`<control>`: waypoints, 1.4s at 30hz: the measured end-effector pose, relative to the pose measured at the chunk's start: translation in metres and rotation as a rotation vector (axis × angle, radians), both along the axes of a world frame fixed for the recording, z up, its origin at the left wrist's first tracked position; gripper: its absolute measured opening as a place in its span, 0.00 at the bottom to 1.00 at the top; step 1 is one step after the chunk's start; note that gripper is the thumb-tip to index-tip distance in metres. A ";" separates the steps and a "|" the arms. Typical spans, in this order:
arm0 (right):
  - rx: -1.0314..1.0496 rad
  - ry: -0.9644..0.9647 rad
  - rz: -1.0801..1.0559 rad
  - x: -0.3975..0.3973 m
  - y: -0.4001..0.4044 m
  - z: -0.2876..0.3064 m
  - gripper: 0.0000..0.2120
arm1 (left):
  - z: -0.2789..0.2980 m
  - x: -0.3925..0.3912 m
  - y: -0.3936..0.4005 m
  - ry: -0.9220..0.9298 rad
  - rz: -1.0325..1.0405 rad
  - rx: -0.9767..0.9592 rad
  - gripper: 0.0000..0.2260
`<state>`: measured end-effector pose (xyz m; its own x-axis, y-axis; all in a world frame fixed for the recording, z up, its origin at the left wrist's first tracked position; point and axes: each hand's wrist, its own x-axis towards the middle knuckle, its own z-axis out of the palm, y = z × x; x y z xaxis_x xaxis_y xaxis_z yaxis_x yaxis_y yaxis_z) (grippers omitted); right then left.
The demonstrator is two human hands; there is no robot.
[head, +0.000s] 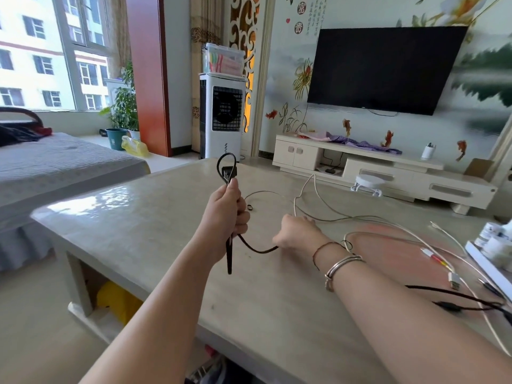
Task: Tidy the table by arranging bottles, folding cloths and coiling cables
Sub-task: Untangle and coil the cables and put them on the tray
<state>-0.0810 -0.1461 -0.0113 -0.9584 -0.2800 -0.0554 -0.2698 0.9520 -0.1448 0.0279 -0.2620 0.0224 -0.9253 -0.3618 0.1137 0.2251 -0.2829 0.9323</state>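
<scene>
Hands work a black cable (pixel 256 248) above the tabletop (pixel 155 217): the left hand (pixel 225 214) grips its looped end upright, the right hand (pixel 297 231) pinches the slack. White cables (pixel 360 218) sprawl just beyond.

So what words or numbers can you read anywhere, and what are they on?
"富" in a red circle on the wall mural
"貴" in a red circle just below it
Columns of small writing beside those: too small to read
Label on the black cable plug: blurred
</scene>
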 end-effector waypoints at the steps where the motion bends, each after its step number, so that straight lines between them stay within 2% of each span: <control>1: -0.011 -0.047 0.007 0.002 -0.003 0.004 0.19 | 0.000 0.000 0.001 -0.005 -0.005 0.002 0.16; 3: -0.081 -0.115 0.050 0.008 -0.008 0.012 0.14 | 0.000 0.002 0.001 -0.026 -0.007 0.007 0.16; 10: -0.504 -0.248 0.125 0.038 -0.018 0.012 0.11 | -0.010 0.000 -0.011 -0.215 0.082 0.056 0.15; 14: -0.948 -0.357 0.184 0.046 -0.010 0.017 0.15 | -0.014 -0.001 -0.015 -0.284 0.130 0.056 0.16; 18: -1.200 -0.269 0.333 0.050 0.007 0.025 0.19 | -0.013 -0.004 -0.010 -0.309 0.115 0.049 0.15; 22: -1.327 -0.179 0.394 0.053 0.029 0.030 0.19 | -0.011 -0.004 0.005 -0.270 0.025 0.072 0.15; 27: -1.330 -0.121 0.310 0.056 0.046 0.019 0.15 | -0.011 -0.006 0.027 -0.235 -0.082 0.032 0.13; 30: -1.312 -0.166 0.316 0.060 0.048 0.014 0.16 | -0.011 -0.007 0.029 -0.215 -0.057 0.024 0.11; 33: -1.265 -0.181 0.319 0.060 0.049 0.008 0.10 | -0.013 -0.008 0.026 -0.241 0.006 -0.041 0.12; 35: -1.184 -0.096 0.259 0.055 0.046 0.007 0.06 | -0.015 -0.010 0.022 -0.272 0.056 -0.092 0.13; 37: -1.015 -0.012 0.212 0.044 0.040 0.006 0.05 | -0.018 -0.013 0.015 -0.300 0.097 -0.140 0.13; 40: -0.750 -0.065 0.186 0.031 0.022 -0.001 0.06 | -0.023 -0.017 0.005 -0.324 0.134 -0.170 0.14; 42: -0.710 -0.131 0.125 0.025 0.006 -0.007 0.11 | -0.024 -0.018 0.002 -0.332 0.134 -0.151 0.14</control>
